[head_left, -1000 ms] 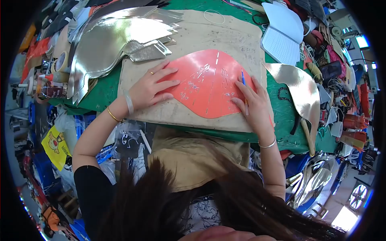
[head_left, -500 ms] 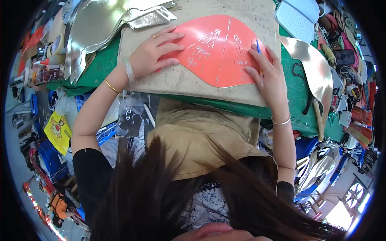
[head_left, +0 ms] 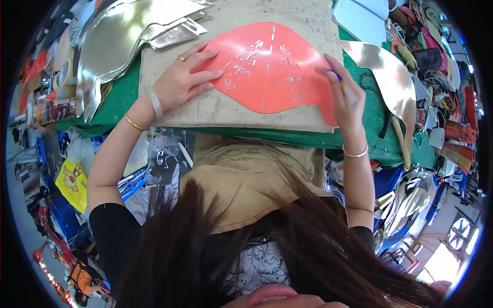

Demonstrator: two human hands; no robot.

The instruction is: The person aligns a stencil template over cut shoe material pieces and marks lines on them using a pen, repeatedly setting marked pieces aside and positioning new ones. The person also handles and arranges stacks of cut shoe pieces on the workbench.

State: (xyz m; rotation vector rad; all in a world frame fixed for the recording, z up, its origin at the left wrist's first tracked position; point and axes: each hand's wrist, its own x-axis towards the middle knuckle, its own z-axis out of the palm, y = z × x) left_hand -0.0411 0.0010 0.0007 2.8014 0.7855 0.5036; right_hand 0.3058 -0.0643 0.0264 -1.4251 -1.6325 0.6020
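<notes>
A red curved template (head_left: 267, 66) with slots and small holes lies on the beige board (head_left: 236, 114). My left hand (head_left: 185, 77), fingers spread, rests at the template's left edge, with fingertips on the red surface. At its right side my right hand (head_left: 345, 92) has its fingers closed round a thin blue and yellow pen (head_left: 339, 78), partly hidden and blurred. Part of the red template's narrow right end shows beside that wrist. Whether the pen's tip touches anything cannot be made out.
Shiny metallic sheets (head_left: 120, 43) are stacked at the upper left. Another metallic piece (head_left: 393, 77) lies right on the green cloth (head_left: 354, 66), near an open notebook (head_left: 359, 20). A labelled jar (head_left: 55, 111) stands at the far left.
The camera view has shifted, so the board appears higher than at first. My right hand has lifted off the template's surface and tilted the pen. My left hand stays at the left edge.
</notes>
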